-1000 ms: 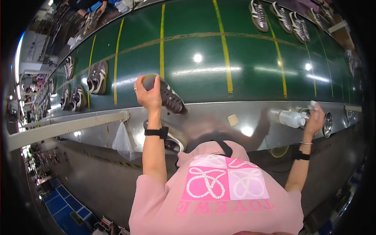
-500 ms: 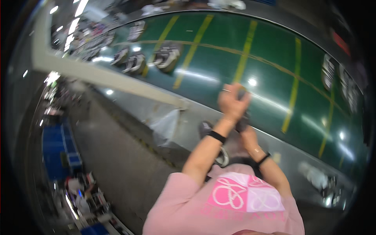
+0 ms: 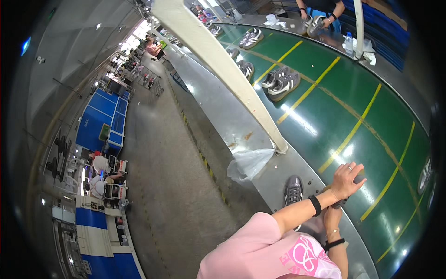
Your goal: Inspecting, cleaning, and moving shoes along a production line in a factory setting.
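Observation:
My left hand (image 3: 347, 181), a ring on one finger, is wrapped over a dark grey shoe (image 3: 343, 203) at the near edge of the green conveyor belt (image 3: 320, 139). Parts of the shoe show past the fingers and below the palm; the rest is hidden. Just under it, my right hand (image 3: 332, 218) grips the same shoe from the near side, its fingers mostly covered. A second dark shoe with pale laces (image 3: 293, 190) rests on the metal ledge to the left of my hands.
A pair of grey and white sneakers (image 3: 282, 83) stands on the belt, with more shoes farther back. A cream post (image 3: 223, 69) rises from the ledge beside a clear plastic bag (image 3: 251, 163). Across the belt, a co-worker's hands (image 3: 327, 21) hold a shoe near a bottle (image 3: 349, 43).
My view has swung left, bringing the aisle and the co-worker into sight. Both hands still hold the shoe by the belt's edge, now closer together, left above right.

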Tool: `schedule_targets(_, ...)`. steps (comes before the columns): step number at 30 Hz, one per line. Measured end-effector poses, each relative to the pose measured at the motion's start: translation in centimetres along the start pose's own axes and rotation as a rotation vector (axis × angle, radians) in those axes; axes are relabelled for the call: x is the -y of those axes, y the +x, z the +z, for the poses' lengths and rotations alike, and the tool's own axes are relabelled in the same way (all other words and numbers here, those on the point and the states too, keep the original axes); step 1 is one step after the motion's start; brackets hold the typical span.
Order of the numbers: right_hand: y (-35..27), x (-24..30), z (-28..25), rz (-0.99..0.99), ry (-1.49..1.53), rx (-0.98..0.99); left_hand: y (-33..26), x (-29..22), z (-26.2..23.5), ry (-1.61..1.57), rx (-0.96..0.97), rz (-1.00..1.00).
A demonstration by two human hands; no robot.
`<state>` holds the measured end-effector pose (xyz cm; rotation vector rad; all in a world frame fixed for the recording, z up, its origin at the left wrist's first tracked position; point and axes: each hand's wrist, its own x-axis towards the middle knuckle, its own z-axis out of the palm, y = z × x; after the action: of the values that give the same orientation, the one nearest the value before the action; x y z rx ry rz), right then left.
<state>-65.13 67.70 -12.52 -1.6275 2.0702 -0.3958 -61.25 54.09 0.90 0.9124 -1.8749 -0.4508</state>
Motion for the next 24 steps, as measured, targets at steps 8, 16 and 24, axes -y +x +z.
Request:
schedule_targets(8,-0.2,-0.5,-0.5,-0.183,0.131,-0.227,-0.3,0.3,0.0,-0.017,-0.054,-0.047)
schedule_targets(16,-1.5,-1.4,-0.3,-0.227,0.068,-0.188,-0.7,0.7,0.0,0.014,-0.018,-0.021)
schedule_targets(24,-0.8,-1.1,0.7,-0.084,0.225,-0.176,-0.9,-0.6,-0.1,0.029,0.016,0.02)
